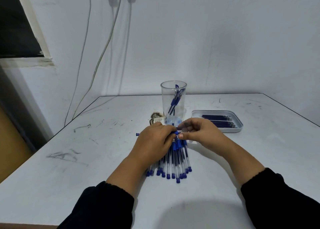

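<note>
Blue-capped clear pen, held level over the pen pile, left hand curled round its cap end, right hand pinching the barrel, seemingly for assembly; refill tray and plastic cup within reach behind.

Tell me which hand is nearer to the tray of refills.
Right. The right hand, pinching a pen, lies just left of the tray; the left hand grips the same pen farther left, beyond the right hand.
</note>
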The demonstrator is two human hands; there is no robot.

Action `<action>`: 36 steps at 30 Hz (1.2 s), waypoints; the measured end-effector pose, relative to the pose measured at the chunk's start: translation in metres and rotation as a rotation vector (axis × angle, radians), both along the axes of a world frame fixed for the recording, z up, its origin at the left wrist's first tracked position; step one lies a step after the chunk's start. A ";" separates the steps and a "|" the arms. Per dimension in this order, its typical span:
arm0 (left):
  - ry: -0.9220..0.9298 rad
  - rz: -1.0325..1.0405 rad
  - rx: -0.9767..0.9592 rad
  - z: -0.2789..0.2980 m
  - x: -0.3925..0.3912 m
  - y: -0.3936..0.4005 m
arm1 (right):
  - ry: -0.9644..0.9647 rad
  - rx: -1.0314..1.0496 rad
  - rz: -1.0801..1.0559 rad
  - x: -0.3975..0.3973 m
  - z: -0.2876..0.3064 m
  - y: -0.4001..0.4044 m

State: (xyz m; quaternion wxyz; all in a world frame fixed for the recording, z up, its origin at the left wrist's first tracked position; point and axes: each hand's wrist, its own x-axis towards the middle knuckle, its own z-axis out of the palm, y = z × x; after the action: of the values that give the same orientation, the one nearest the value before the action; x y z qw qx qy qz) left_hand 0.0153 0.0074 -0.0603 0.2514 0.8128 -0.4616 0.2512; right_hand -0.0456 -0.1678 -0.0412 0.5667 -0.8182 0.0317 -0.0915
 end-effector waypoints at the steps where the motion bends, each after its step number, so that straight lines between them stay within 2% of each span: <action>1: -0.003 0.000 -0.006 0.000 0.000 0.000 | 0.016 -0.017 -0.010 0.000 0.000 0.000; 5: -0.014 0.002 -0.009 -0.001 0.001 0.000 | 0.065 -0.128 -0.056 0.000 -0.003 0.000; 13: -0.013 -0.005 -0.015 -0.001 0.002 0.000 | 0.000 0.059 0.028 -0.002 0.002 -0.001; 19: -0.019 -0.008 -0.024 -0.002 0.002 0.000 | 0.090 -0.056 -0.034 -0.002 0.000 0.002; 23: -0.018 -0.009 -0.020 -0.002 0.002 0.000 | 0.067 -0.059 -0.027 -0.003 0.002 0.003; 27: -0.016 -0.010 -0.015 -0.002 0.003 0.000 | 0.016 0.028 -0.006 -0.006 0.004 0.002; 36: -0.036 -0.012 -0.028 0.000 0.001 0.001 | 0.115 -0.004 -0.014 -0.002 0.002 0.000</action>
State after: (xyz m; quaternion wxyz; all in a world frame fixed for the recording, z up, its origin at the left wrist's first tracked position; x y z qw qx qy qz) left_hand 0.0166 0.0084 -0.0606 0.2560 0.8017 -0.4673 0.2708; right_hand -0.0480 -0.1674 -0.0394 0.5615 -0.8231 0.0698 -0.0482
